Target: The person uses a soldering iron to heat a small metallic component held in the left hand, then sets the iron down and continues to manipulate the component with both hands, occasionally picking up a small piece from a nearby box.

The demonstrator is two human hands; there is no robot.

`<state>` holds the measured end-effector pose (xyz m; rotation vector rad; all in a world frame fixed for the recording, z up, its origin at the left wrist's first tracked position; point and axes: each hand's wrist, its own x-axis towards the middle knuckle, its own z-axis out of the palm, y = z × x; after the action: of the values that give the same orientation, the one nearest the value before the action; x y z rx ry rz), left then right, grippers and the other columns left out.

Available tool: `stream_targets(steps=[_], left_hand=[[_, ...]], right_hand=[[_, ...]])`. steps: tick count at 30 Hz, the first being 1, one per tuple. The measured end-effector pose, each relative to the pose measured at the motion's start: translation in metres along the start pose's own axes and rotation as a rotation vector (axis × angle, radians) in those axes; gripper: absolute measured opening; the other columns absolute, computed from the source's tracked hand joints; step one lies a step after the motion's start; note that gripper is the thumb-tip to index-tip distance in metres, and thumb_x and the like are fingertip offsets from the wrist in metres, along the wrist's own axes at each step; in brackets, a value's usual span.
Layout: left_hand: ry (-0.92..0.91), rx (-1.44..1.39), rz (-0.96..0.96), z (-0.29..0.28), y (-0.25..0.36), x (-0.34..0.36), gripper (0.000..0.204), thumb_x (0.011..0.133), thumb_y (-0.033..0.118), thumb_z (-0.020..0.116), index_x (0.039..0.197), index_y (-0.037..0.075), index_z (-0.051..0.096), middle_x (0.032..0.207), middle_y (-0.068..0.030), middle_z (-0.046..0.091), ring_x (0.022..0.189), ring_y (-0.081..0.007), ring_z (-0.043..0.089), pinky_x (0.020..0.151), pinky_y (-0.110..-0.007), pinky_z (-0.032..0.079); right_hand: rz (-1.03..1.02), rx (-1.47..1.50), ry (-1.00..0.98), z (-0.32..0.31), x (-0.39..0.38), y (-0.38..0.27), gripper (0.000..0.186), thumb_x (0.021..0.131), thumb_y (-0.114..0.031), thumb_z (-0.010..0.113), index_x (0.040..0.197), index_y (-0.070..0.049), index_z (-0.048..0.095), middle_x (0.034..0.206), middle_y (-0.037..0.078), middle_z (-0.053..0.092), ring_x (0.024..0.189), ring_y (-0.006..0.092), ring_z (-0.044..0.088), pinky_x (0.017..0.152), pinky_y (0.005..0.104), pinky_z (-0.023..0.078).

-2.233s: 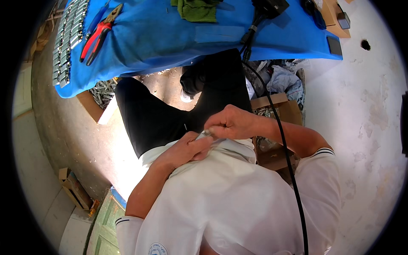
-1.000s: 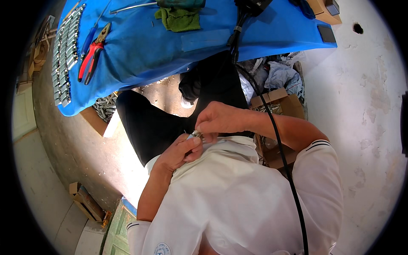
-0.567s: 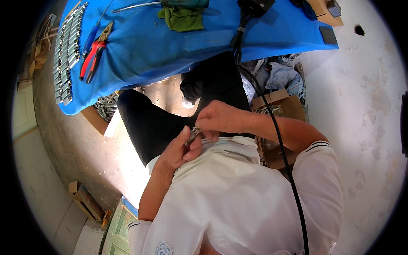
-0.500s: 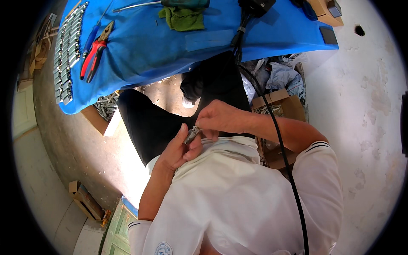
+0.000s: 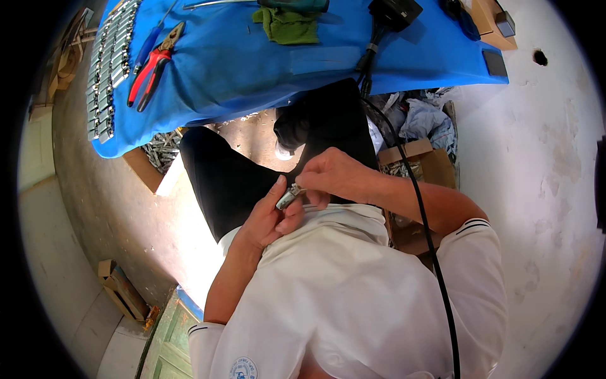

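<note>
Low in front of my waist, my left hand [image 5: 264, 221] is closed round a small silver metal part [image 5: 288, 197], held between thumb and fingers. The part lies at a slant, its upper end toward my right hand. My right hand [image 5: 333, 175] meets that end with thumb and forefinger pinched together. Whatever the right fingertips grip is too small and partly hidden to make out.
On the blue-covered table [image 5: 240, 82] lie rows of similar metal parts [image 5: 113, 57], red-handled pliers [image 5: 149, 76], a blue screwdriver [image 5: 148, 47] and a green cloth [image 5: 287, 26]. Boxes of metal pieces [image 5: 163, 151] stand below. A black cable [image 5: 421, 218] runs down past my right arm.
The view has shifted a little, so the table sits slightly more to the right. The metal part has turned slightly and shows a brighter side. Both hands stay together at it.
</note>
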<state>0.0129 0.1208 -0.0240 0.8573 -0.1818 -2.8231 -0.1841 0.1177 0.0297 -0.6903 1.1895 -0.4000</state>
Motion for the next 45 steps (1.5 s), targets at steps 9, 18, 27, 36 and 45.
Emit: stream_targets(steps=[9,18,27,36,45], left_hand=[[0.004,-0.028,-0.008,-0.001,0.002,-0.001,0.054,0.099,0.049,0.030,0.060,0.013,0.041,0.044,0.0016,0.037,0.034,-0.0056,0.030,0.034,-0.018,0.024],[-0.017,-0.088,-0.014,-0.005,0.002,0.001,0.054,0.098,0.049,0.032,0.059,0.013,0.040,0.043,0.0009,0.037,0.034,-0.0069,0.030,0.036,-0.020,0.027],[-0.038,-0.179,0.019,-0.014,0.000,0.002,0.052,0.097,0.048,0.035,0.060,0.013,0.041,0.044,0.0009,0.037,0.034,-0.0072,0.032,0.035,-0.019,0.028],[-0.113,-0.199,0.051,-0.018,0.000,0.001,0.051,0.098,0.049,0.032,0.063,0.013,0.041,0.045,0.0014,0.037,0.035,-0.0062,0.030,0.036,-0.019,0.026],[-0.009,-0.110,0.183,-0.012,0.000,-0.003,0.049,0.098,0.051,0.029,0.071,0.012,0.044,0.046,0.0029,0.032,0.036,-0.0062,0.026,0.038,-0.020,0.024]], right_hand=[[0.002,0.051,0.013,0.003,0.005,0.004,0.026,0.092,-0.018,0.057,0.079,0.004,0.063,0.063,0.007,0.060,0.049,0.0114,0.056,0.046,0.0228,0.046],[0.001,0.051,0.054,0.009,0.005,-0.002,0.030,0.088,-0.024,0.061,0.073,0.002,0.063,0.058,0.006,0.058,0.050,0.0126,0.056,0.048,0.0241,0.045],[-0.075,0.088,0.050,0.015,0.009,0.000,0.035,0.091,-0.029,0.059,0.074,0.002,0.063,0.057,0.006,0.058,0.049,0.0124,0.055,0.048,0.0243,0.044],[-0.094,0.081,0.082,0.017,0.015,0.004,0.038,0.091,-0.033,0.058,0.074,0.000,0.064,0.059,0.004,0.057,0.053,0.0118,0.055,0.050,0.0240,0.045],[-0.157,0.246,0.083,0.021,0.032,0.017,0.039,0.092,-0.034,0.060,0.072,0.000,0.061,0.060,0.003,0.056,0.053,0.0100,0.051,0.051,0.0239,0.044]])
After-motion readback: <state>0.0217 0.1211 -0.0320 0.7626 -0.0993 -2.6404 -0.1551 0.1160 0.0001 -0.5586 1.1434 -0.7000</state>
